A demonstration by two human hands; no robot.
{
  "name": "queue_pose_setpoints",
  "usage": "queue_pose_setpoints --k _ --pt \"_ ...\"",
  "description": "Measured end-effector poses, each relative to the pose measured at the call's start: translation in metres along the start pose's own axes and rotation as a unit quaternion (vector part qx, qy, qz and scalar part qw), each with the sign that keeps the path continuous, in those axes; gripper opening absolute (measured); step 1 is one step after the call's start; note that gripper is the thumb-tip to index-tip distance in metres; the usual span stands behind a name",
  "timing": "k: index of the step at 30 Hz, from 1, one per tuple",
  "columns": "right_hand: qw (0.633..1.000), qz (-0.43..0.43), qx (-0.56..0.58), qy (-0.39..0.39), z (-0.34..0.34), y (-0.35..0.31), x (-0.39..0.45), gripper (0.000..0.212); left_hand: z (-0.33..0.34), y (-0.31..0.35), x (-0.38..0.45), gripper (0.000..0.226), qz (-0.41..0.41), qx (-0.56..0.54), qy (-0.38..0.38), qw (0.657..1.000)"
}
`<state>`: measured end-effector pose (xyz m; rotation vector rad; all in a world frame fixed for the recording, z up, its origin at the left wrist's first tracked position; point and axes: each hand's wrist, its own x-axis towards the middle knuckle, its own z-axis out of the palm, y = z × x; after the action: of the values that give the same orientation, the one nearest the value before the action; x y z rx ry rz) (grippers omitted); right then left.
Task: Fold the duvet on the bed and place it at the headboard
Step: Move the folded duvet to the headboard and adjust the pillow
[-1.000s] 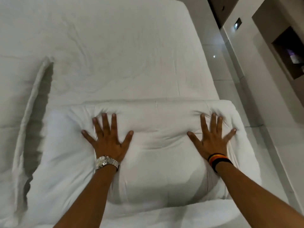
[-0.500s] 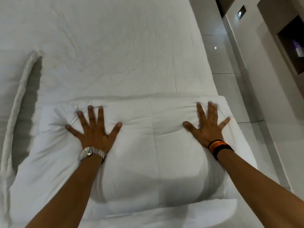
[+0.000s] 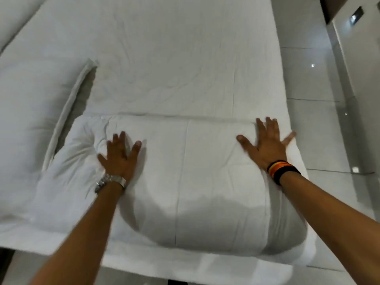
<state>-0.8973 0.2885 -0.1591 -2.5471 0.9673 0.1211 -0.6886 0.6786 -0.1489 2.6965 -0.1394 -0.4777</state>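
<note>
The white duvet [image 3: 185, 182] lies folded into a thick, puffy block at the near end of the bed [image 3: 174, 58]. Both palms press flat on its top. My left hand [image 3: 119, 155], with a silver watch at the wrist, rests near the block's left end with fingers spread. My right hand [image 3: 267, 145], with a black and orange wristband, rests near the far right corner, fingers apart. Neither hand grips the fabric. The headboard is out of view.
A white pillow [image 3: 30, 112] lies at the left, its edge close to the duvet's left end. The white sheet stretches flat beyond the duvet. A glossy tiled floor [image 3: 320, 112] and a wall [image 3: 366, 99] run along the bed's right side.
Both hands have slid a little across the top of the folded duvet. The view has swung right, so the pillow shows more at the left.
</note>
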Motion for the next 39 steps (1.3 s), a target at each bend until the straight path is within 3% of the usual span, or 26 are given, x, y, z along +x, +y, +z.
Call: queue_pose_setpoints --k 2,6,9,13,15,17,19,21,23,25,29,33,35,39 --pt "0.994 -0.105 -0.006 -0.009 -0.01 -0.038 0.013 0.11 0.019 0.011 -0.054 0.092 -0.019 -0.002 0.042 0.999" --pt "0.943 -0.259 0.009 -0.208 -0.003 -0.138 0.029 0.113 0.069 0.037 -0.153 0.081 -0.009 0.024 0.118 0.993" --pt "0.919 -0.267 -0.024 -0.289 0.017 -0.183 0.034 0.126 0.081 0.049 -0.184 0.074 -0.036 0.012 0.12 0.992" --pt "0.928 -0.176 -0.04 -0.326 0.046 -0.187 0.062 0.15 0.079 0.033 -0.199 0.086 -0.136 -0.068 0.198 0.968" --pt "0.93 -0.147 -0.056 -0.332 0.062 -0.184 0.073 0.159 0.08 0.019 -0.206 0.113 -0.267 -0.181 0.23 0.918" --pt "0.926 -0.143 -0.042 -0.345 0.072 -0.185 0.076 0.157 0.075 0.012 -0.212 0.146 -0.405 -0.365 0.208 0.812" --pt "0.923 -0.132 -0.03 -0.361 0.073 -0.19 0.078 0.147 0.073 0.017 -0.219 0.143 -0.468 -0.513 0.175 0.698" --pt "0.919 -0.126 -0.037 -0.371 0.076 -0.194 0.087 0.139 0.081 0.023 -0.22 0.121 -0.471 -0.564 0.192 0.651" --pt "0.908 -0.139 -0.012 -0.396 0.088 -0.187 0.103 0.133 0.087 0.029 -0.22 0.115 -0.483 -0.58 0.206 0.622" --pt "0.898 -0.149 0.013 -0.413 0.088 -0.186 0.105 0.112 0.086 0.032 -0.217 0.109 -0.496 -0.595 0.21 0.597" --pt "0.894 -0.092 0.065 -0.433 0.047 -0.208 0.075 0.061 0.066 0.033 -0.218 0.106 -0.466 -0.627 0.224 0.582" --pt "0.896 -0.048 0.159 -0.412 0.014 -0.219 0.046 0.063 0.034 0.035 -0.222 0.101 -0.454 -0.662 0.208 0.558" --pt "0.894 -0.037 0.206 -0.397 -0.003 -0.231 0.029 0.061 0.011 0.028 -0.224 0.107 -0.437 -0.666 0.202 0.569" --pt "0.897 -0.042 0.256 -0.357 -0.036 -0.267 0.008 0.083 -0.063 -0.004 -0.211 0.11 -0.368 -0.674 0.195 0.61"
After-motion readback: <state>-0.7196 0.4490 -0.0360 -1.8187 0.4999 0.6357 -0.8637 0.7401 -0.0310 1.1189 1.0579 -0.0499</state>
